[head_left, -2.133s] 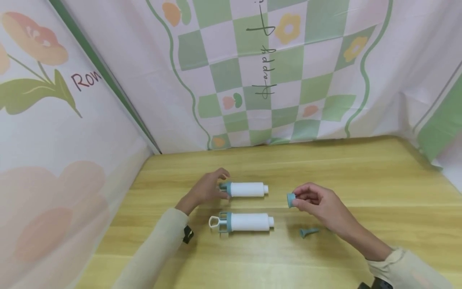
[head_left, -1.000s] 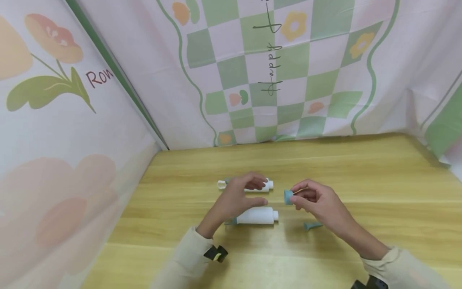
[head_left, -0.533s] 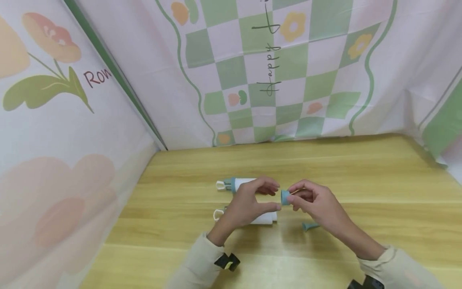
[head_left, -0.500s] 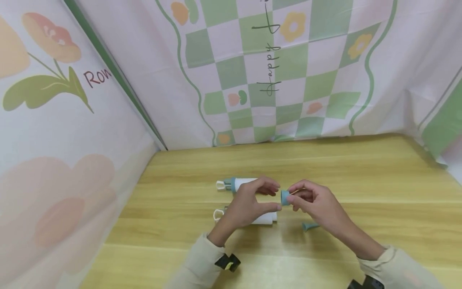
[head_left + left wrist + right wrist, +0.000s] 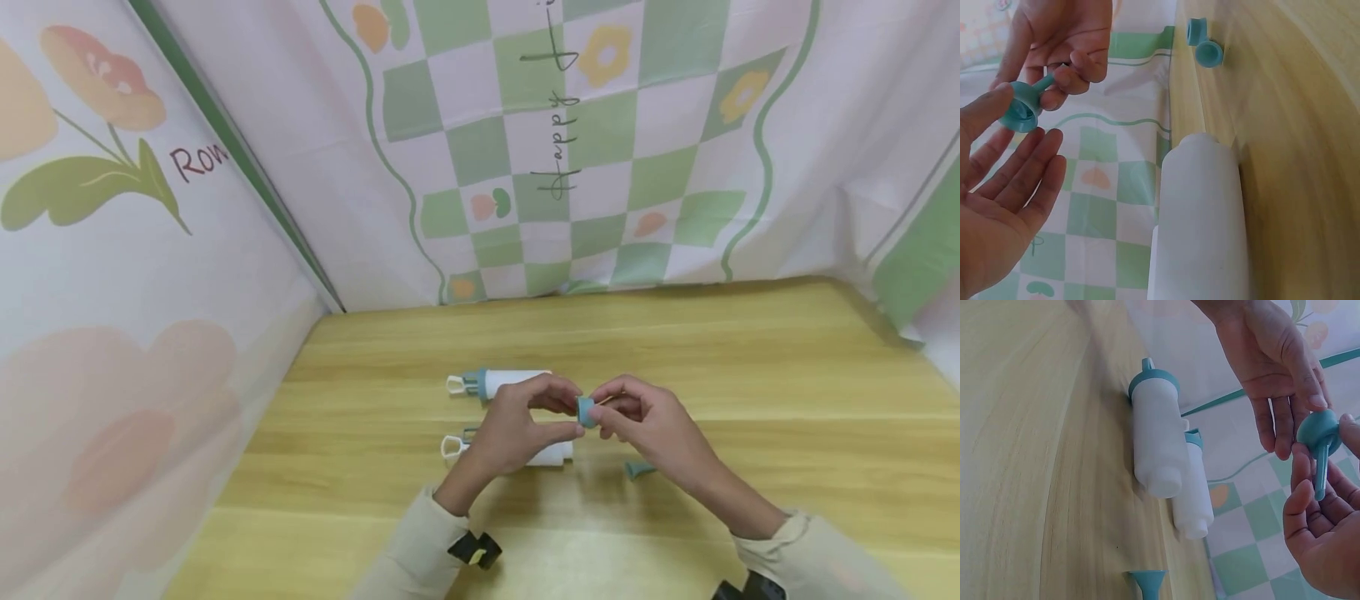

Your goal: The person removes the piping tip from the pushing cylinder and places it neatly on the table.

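Note:
Between my hands, above the table, is a small teal cup-shaped nozzle [image 5: 586,412] with a thin stem, its open mouth facing left. My right hand [image 5: 667,427] pinches it from the stem side, stem lying along the curled fingers in the right wrist view. The thumb and fingertips of my left hand [image 5: 513,429] meet the nozzle's rim [image 5: 1021,117] from the mouth side. Two white cylinders with teal collars and white pull handles lie on their sides: a rear cylinder [image 5: 517,382] and a front cylinder [image 5: 551,455], both partly hidden behind my left hand.
A flared teal nozzle [image 5: 639,469] lies on the wooden table [image 5: 810,367] below my right hand. In the left wrist view two teal round-mouthed pieces [image 5: 1210,54] show on the tabletop. Printed cloth [image 5: 525,167] hangs along the table's back and left side.
My left hand has left the rear cylinder and moved right to the nozzle, where its fingertips have closed on the rim. My right hand has kept the nozzle and drifted slightly left.

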Tool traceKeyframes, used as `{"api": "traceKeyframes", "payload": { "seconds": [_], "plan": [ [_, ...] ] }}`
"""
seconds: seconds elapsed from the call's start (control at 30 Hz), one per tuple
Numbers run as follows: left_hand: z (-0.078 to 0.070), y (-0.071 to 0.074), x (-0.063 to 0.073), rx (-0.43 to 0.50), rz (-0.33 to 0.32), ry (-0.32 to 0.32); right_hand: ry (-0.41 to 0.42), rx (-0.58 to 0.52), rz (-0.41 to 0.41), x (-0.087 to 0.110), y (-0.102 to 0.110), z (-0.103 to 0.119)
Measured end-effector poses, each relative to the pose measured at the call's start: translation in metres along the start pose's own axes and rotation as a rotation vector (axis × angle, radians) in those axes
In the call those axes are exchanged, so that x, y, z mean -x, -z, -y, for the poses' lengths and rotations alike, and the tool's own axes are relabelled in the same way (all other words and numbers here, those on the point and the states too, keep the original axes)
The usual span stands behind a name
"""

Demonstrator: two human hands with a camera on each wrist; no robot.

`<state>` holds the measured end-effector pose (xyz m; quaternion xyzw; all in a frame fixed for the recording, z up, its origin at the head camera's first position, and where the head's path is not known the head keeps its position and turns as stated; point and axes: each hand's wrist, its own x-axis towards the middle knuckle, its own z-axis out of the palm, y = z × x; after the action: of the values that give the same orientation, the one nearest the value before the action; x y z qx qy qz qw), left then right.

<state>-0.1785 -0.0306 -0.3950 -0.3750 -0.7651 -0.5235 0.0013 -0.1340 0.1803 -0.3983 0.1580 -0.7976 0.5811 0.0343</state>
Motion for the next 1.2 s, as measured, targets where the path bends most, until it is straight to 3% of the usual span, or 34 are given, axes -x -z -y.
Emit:
{"api": "traceKeyframes", "payload": {
  "seconds": [0.27,0.5,0.83,1.2],
  "plan": [
    [-0.001,0.004,0.002,0.032,-0.040,-0.029,0.024,0.006,-0.042,0.005,0.000,-0.005],
    [-0.002,0.004,-0.001,0.061,-0.046,-0.044,0.021,-0.072,-0.070,0.010,0.000,-0.011],
    [-0.004,0.004,0.001,0.104,-0.040,-0.011,0.011,-0.090,-0.151,0.012,0.000,-0.013],
    [0.001,-0.002,0.007,0.132,-0.096,0.041,-0.004,-0.085,-0.154,0.010,-0.002,-0.005]
  ]
}}
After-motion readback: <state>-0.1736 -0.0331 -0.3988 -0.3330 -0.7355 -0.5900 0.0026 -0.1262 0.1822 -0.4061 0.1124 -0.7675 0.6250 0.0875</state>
